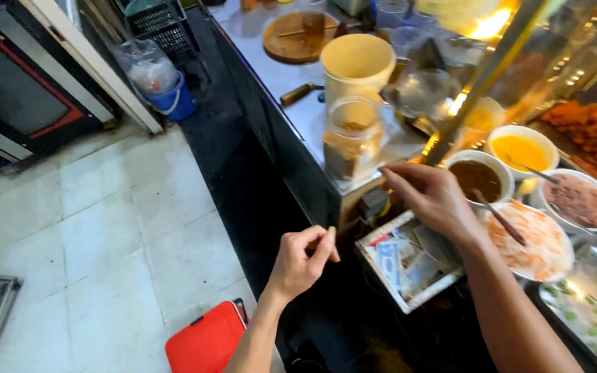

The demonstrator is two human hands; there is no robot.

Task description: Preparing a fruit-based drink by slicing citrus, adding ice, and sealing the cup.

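Jar (351, 138) on counter (291, 83), tray (409, 266) below.

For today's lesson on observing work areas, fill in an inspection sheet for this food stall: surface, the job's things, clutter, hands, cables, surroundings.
Surface: steel counter, crowded.
Job's things: open tray of paper slips under the right hand; clear jar of brown powder beside it.
Clutter: cream tub, bowl of dark sauce, bowl of yellow sauce, plate of shredded food, round wooden board.
Hands: left hand loosely curled, fingers pinched; right hand reaching over the tray, contents unclear.
Cables: nothing seen.
Surroundings: pale tiled floor, red box, blue bucket.
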